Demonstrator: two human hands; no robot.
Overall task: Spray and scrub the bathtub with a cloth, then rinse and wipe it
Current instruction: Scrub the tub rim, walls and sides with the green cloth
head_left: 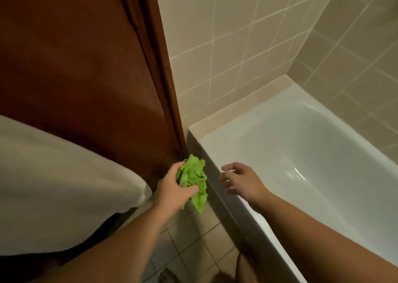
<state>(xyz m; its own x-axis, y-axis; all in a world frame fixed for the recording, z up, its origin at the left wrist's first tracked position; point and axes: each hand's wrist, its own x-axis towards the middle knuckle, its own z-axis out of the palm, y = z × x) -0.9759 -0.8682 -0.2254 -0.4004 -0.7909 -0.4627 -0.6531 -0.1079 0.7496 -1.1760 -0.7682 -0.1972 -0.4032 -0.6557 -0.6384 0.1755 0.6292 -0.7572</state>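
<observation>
One bright green cloth [192, 180], crumpled into a loose wad with a ragged tail hanging below, is held in the left hand [172, 188], whose grip is closed around it with fingers and thumb curled over the folds. The cloth sits just outside the near corner of the bathtub [301, 149], above the floor and beside the tub's grey outer panel [226, 198], not touching the white rim. The right hand [239, 180] hovers over the near rim of the tub, its grip apart, fingers loosely spread and holding nothing; whether the wrist touches the rim cannot be told. The tub is white and glossy, its basin showing a small highlight on the inner wall, and its interior lies open to the right of both hands. The rim runs diagonally from the lower right up to the corner, where it meets a narrow beige ledge [247, 108]. To the left, a dark brown wooden door [86, 67] and its frame stand close against the tub's end, narrowing the room on that side. A pale towel [53, 186] hangs at the far left, near the left forearm. Beige tiled walls [247, 35] enclose the tub on two sides, and the floor [193, 246] is laid with square beige tiles.
</observation>
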